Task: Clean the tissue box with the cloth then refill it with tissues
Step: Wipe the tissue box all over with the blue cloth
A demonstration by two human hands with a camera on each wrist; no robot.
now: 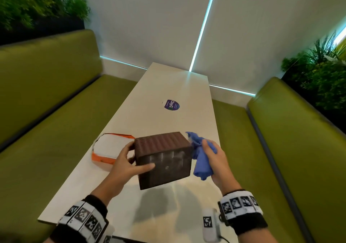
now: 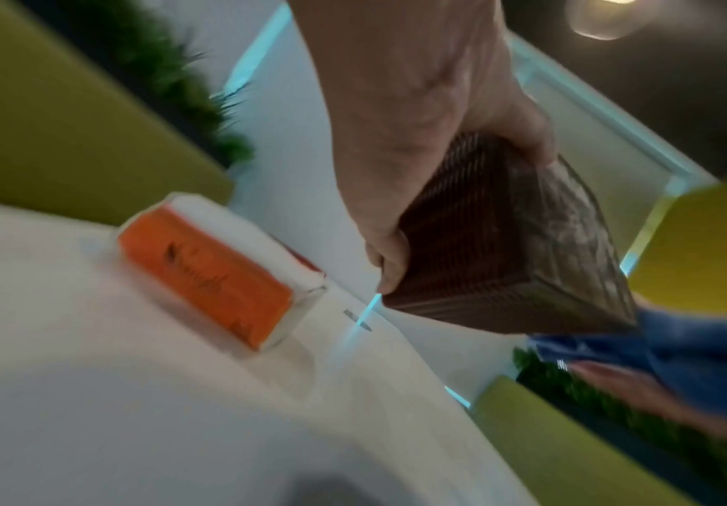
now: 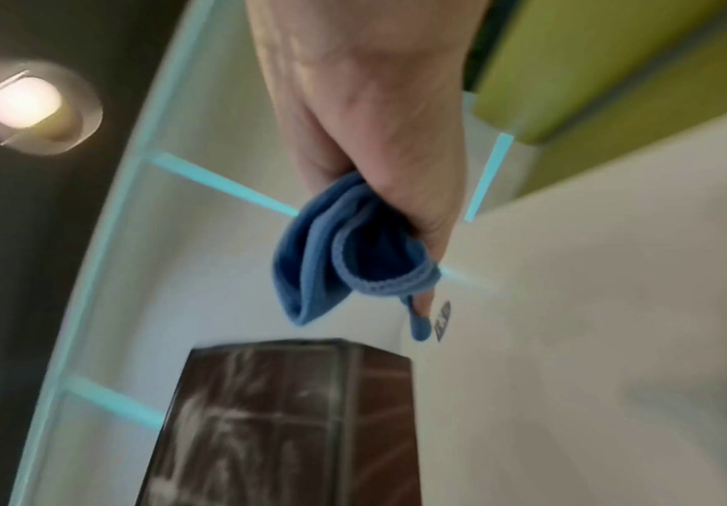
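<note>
At the left, an orange-and-white pack of tissues [image 1: 106, 149] lies on the white surface [image 1: 168, 85]. Just beside it, the left hand [image 1: 127, 165] reaches forward and grips the brown tissue box [image 1: 164, 158] by its left side, thumb across the dusty face turned to the person, holding it tilted above the surface. At the box's right, the right hand [image 1: 215, 160] clutches a bunched blue cloth [image 1: 201, 160], fingers curled round it.
</note>
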